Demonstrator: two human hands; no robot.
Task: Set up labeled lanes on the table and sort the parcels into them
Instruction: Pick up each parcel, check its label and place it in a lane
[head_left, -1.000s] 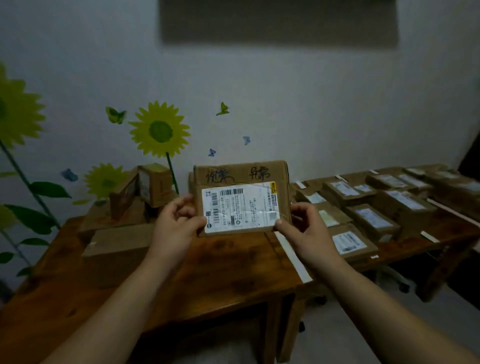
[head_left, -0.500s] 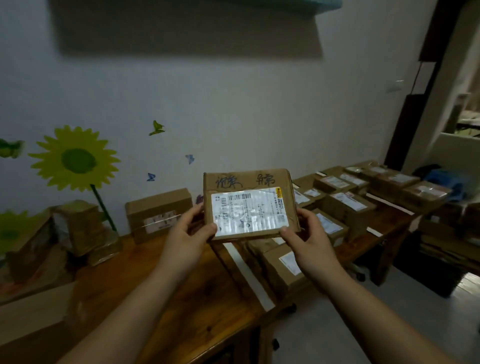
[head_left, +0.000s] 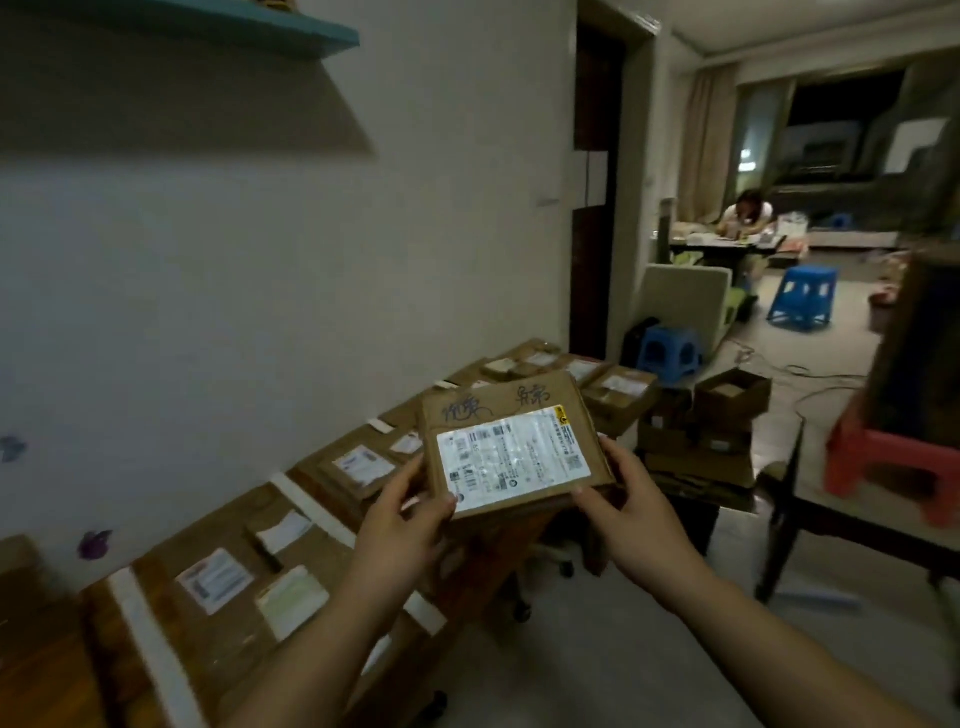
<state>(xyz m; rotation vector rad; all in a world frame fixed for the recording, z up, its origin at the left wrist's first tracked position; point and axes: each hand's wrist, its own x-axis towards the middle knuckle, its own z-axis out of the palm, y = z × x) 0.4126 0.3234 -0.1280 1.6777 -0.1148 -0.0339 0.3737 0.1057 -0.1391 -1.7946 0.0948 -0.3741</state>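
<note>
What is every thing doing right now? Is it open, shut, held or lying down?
Parcel: closed, held up in the air, label facing the camera.
Left hand: grips the parcel's lower left corner.
Right hand: grips its lower right corner.
Table parcels: closed, lying flat, labels up.
Tape strips: stuck flat between parcels.
Floor box: flaps open.
Blue stool: upright.

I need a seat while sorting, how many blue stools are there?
2. One blue stool stands near the doorway; the other is farther out on the floor. A distant blue shape may be a third.
</note>
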